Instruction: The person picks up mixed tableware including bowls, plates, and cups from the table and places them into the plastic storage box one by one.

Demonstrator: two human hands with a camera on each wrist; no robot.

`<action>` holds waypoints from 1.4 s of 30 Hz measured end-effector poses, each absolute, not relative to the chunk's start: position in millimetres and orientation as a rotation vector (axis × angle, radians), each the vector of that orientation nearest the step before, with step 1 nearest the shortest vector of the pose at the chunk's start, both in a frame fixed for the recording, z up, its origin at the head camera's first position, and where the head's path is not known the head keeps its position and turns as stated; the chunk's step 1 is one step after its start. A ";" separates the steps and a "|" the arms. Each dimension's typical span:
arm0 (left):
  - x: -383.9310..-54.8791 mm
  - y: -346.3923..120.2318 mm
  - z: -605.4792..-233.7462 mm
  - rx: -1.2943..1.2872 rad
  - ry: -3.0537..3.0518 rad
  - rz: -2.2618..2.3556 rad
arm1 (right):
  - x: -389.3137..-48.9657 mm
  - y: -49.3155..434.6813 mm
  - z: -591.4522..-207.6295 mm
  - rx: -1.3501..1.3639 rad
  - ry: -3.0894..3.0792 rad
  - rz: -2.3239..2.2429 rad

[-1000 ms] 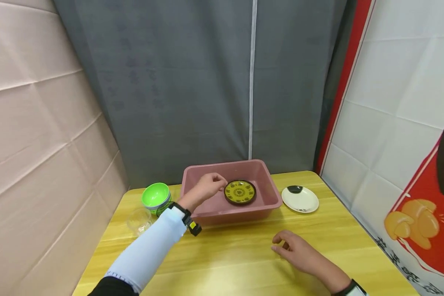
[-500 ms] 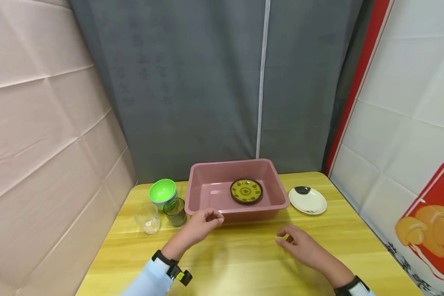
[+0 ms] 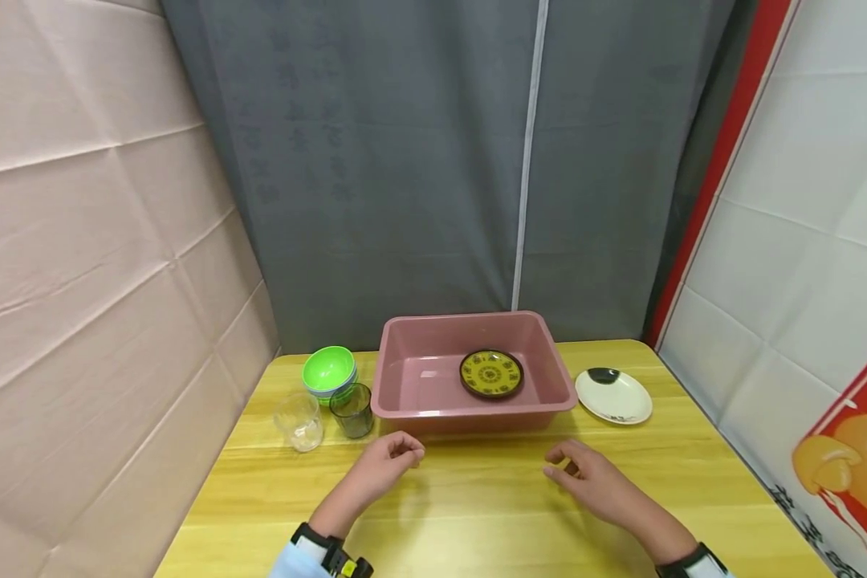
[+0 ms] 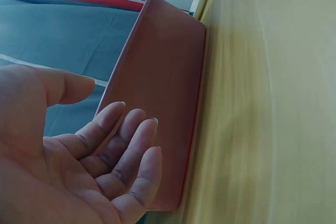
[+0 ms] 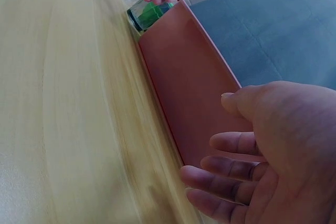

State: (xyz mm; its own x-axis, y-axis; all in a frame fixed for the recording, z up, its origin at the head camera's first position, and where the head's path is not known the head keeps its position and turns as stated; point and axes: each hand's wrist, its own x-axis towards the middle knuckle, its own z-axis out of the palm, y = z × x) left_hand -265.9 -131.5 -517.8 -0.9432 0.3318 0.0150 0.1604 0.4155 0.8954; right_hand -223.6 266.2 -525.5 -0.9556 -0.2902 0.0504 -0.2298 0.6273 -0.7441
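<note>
In the head view a pink plastic basin [image 3: 470, 417] stands at the back of the table, with a yellow, dark-rimmed plate [image 3: 491, 374] lying in it. My left hand [image 3: 381, 466] hovers in front of the basin's left part, fingers loosely bent, holding nothing. To the right, my right hand [image 3: 589, 482] is above the table in front of the basin, also loosely bent around nothing. Both wrist views show bare palms: the left hand [image 4: 89, 156] and the right hand [image 5: 262, 156] are apart from the basin wall.
Left of the basin stand a clear glass [image 3: 300, 422], a dark tinted glass [image 3: 352, 411] and a green bowl [image 3: 329, 369] stacked on others. A white plate with a black patch [image 3: 614, 396] lies right of the basin. A grey curtain [image 3: 390, 160] hangs behind the table [image 3: 477, 514].
My left hand has drawn back from over the basin, beside the yellow plate, to in front of it. The right hand stays nearly in place. The head view has shifted slightly left.
</note>
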 end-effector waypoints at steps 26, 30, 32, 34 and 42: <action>-259.7 -126.2 -535.0 0.374 2.438 1.622 | -254.5 321.0 -524.0 -0.055 2.929 -1.338; -260.8 -126.8 -535.1 0.368 2.439 1.623 | -281.3 352.3 -523.7 0.108 3.066 -1.286; -261.1 -126.8 -534.8 0.370 2.443 1.621 | -295.9 368.3 -524.6 0.169 3.134 -1.200; -260.5 -126.4 -534.6 0.372 2.444 1.617 | -309.1 383.0 -526.6 0.195 3.197 -1.112; -257.2 -124.0 -532.2 0.392 2.427 1.603 | -342.6 423.4 -533.2 0.164 3.254 -0.934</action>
State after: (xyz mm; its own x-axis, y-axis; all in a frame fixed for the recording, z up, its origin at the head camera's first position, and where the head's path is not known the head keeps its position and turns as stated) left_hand -257.2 -124.0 -532.2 -0.9435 0.3303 -0.0253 0.1065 0.3745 0.9211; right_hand -342.6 423.4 -533.2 -0.9648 0.1589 0.2095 0.0236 0.8459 -0.5328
